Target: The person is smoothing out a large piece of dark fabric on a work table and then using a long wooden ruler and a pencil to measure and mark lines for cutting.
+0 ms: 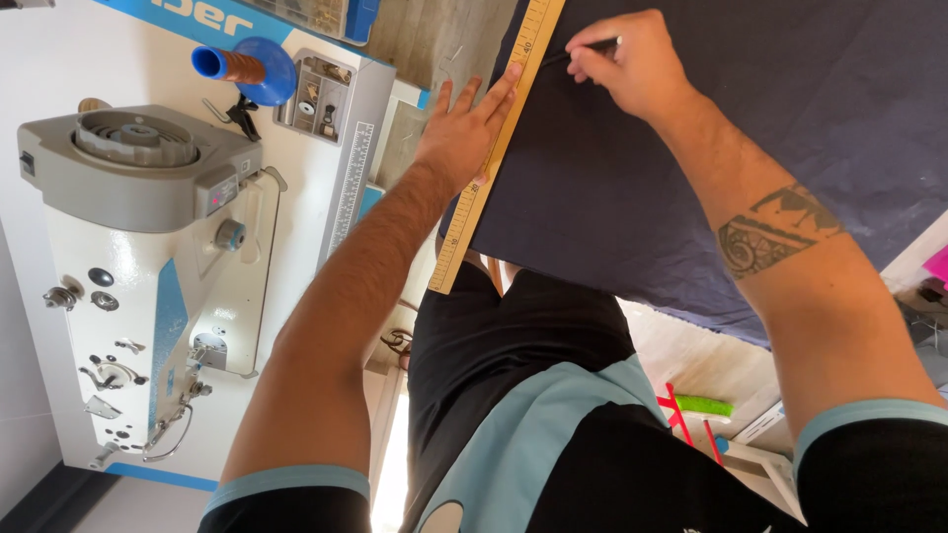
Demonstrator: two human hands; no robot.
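Here: wooden ruler (494, 148) yellow, long, flat on navy fabric (711, 148).

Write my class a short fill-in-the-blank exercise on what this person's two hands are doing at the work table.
1. The left hand presses flat on a long wooden ____.
2. The right hand pinches a thin marking tool over the dark ____ cloth.
3. The white sewing machine stands on the person's ____ side.

Missing words: ruler; navy; left
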